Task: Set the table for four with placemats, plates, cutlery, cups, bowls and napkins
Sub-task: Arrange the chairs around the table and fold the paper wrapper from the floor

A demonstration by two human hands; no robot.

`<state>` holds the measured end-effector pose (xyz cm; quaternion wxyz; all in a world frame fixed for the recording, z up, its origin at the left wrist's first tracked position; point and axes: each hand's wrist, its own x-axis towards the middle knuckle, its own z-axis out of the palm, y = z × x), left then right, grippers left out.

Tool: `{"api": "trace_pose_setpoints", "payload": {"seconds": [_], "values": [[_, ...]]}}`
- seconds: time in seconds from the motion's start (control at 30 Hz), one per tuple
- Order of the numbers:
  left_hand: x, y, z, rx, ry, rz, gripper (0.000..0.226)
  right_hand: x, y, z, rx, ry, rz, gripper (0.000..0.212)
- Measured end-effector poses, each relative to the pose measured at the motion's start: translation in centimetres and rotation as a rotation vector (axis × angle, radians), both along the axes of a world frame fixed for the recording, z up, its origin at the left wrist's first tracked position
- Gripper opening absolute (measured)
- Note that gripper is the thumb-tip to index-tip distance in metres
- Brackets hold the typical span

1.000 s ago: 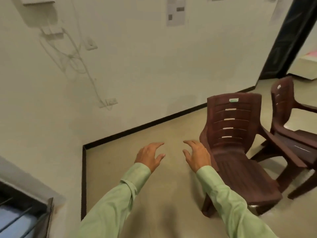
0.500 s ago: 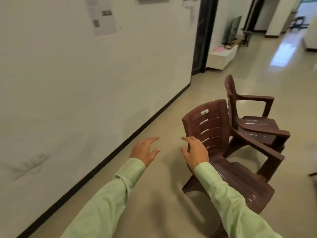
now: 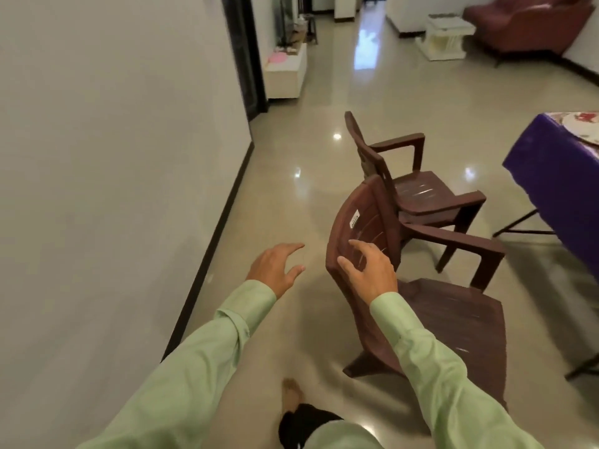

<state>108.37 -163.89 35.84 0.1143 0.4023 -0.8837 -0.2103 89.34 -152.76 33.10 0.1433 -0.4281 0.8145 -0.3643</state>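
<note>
Both of my hands are held out in front of me with relaxed, spread fingers and hold nothing. My left hand point(image 3: 275, 267) hovers over the bare floor. My right hand point(image 3: 368, 272) hangs in front of the backrest of the near brown plastic chair point(image 3: 453, 322); whether it touches the chair I cannot tell. At the right edge stands the table with a purple cloth point(image 3: 557, 176), and a floral plate point(image 3: 583, 126) lies on its corner. No cutlery, cups, bowls or napkins are in view.
A second brown plastic chair point(image 3: 418, 189) stands just beyond the first. A white wall point(image 3: 113, 157) runs along my left. Farther off are a white low cabinet point(image 3: 287, 76), a small white table point(image 3: 445, 37) and a maroon sofa point(image 3: 531, 24). My bare foot point(image 3: 291, 396) is on the glossy floor.
My view has swung right from the wall corner toward the room, bringing the purple-clothed table into sight. Both hands stay out in front, open.
</note>
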Motion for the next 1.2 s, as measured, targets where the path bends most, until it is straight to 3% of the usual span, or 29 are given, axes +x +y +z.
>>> {"api": "trace_pose_setpoints", "payload": {"seconds": [0.37, 0.57, 0.73, 0.93, 1.03, 1.2], "values": [[-12.4, -22.0, -0.2, -0.031, -0.104, -0.522, 0.052, -2.9, -14.3, -0.9, 0.175, -0.081, -0.332, 0.067], [-20.5, -29.1, -3.6, -0.017, -0.102, -0.974, 0.088, -3.1, -17.3, -2.5, 0.333, -0.067, -0.566, 0.078], [-24.8, -32.1, -5.1, -0.079, -0.086, -1.369, 0.099, -0.3, -20.3, -2.5, 0.516, -0.094, -0.818, 0.089], [-29.9, -33.2, -5.7, -0.257, -0.020, -1.695, 0.093, 1.7, -23.1, -2.6, 0.663, -0.151, -1.044, 0.092], [-32.8, -32.2, -6.7, -0.367, -0.111, -1.825, 0.085, 1.4, -23.5, -3.5, 0.710, -0.214, -1.101, 0.088], [-37.1, -29.9, -8.2, -0.554, -0.335, -1.985, 0.058, 0.5, -23.7, -5.3, 0.837, -0.263, -1.112, 0.052]]}}
